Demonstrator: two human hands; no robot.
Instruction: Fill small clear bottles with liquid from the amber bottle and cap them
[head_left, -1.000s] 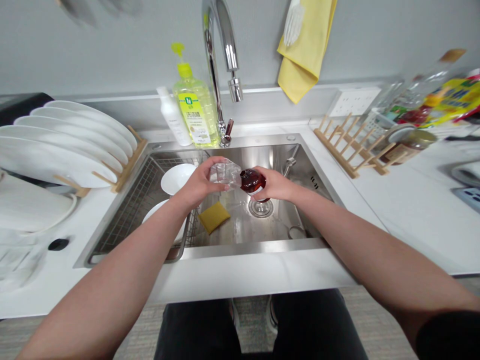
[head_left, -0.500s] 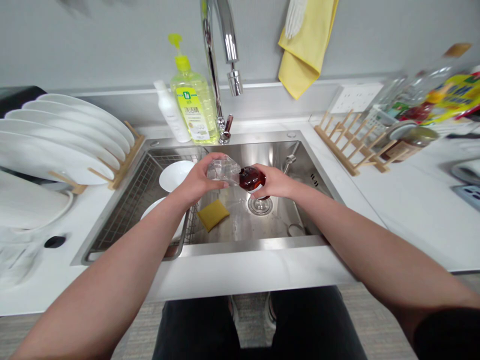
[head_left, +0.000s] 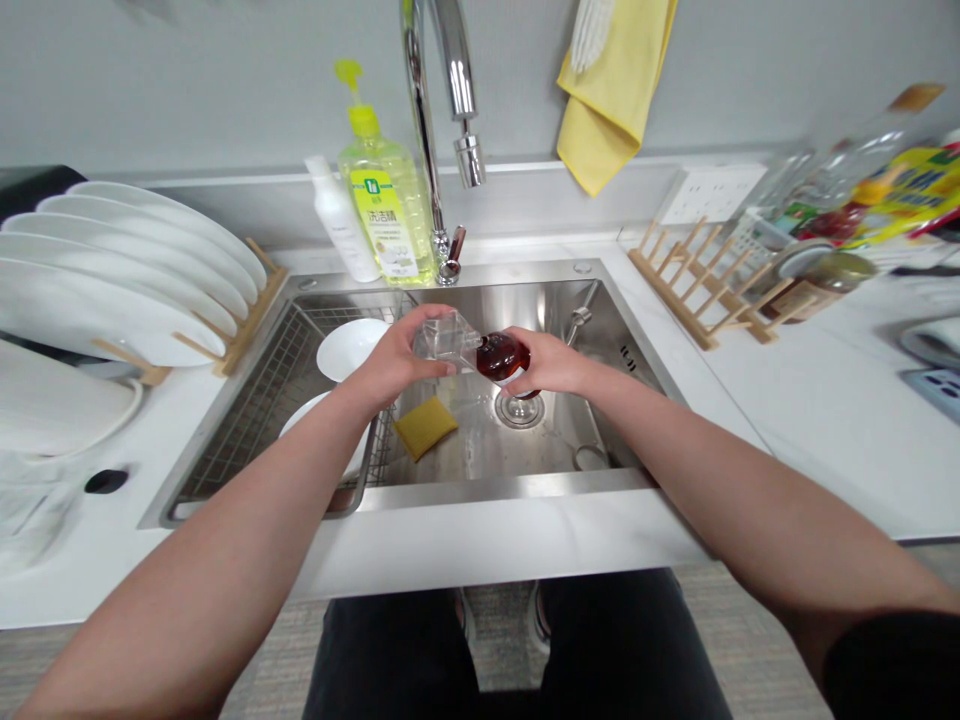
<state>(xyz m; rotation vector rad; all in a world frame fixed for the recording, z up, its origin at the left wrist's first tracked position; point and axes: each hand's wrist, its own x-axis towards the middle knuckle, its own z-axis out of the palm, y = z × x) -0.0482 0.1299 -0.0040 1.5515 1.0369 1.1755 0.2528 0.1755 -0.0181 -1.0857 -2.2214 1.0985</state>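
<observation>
Over the sink (head_left: 495, 490), my left hand (head_left: 405, 352) is wrapped round a clear see-through cup (head_left: 448, 340), tipped with its mouth toward the right. My right hand (head_left: 546, 362) grips a small bottle (head_left: 501, 358) of dark red-brown liquid with a pale label. The bottle lies tilted, and its neck points left at the cup's mouth. Whether liquid is flowing between them I cannot tell. Below the hands, a yellow sponge (head_left: 425, 428) lies on the sink bottom left of the drain (head_left: 519, 408).
A wire basket (head_left: 247, 400) with white bowls (head_left: 351, 350) fills the sink's left side. The faucet (head_left: 466, 110), dish soap bottle (head_left: 386, 200) and white bottle (head_left: 341, 220) stand behind. Plates (head_left: 127, 270) sit in a left rack; a wooden rack (head_left: 701, 280) and a jar (head_left: 825, 283) stand right.
The view has shifted very slightly. Both hands keep the cup and the bottle in almost the same place and tilt.
</observation>
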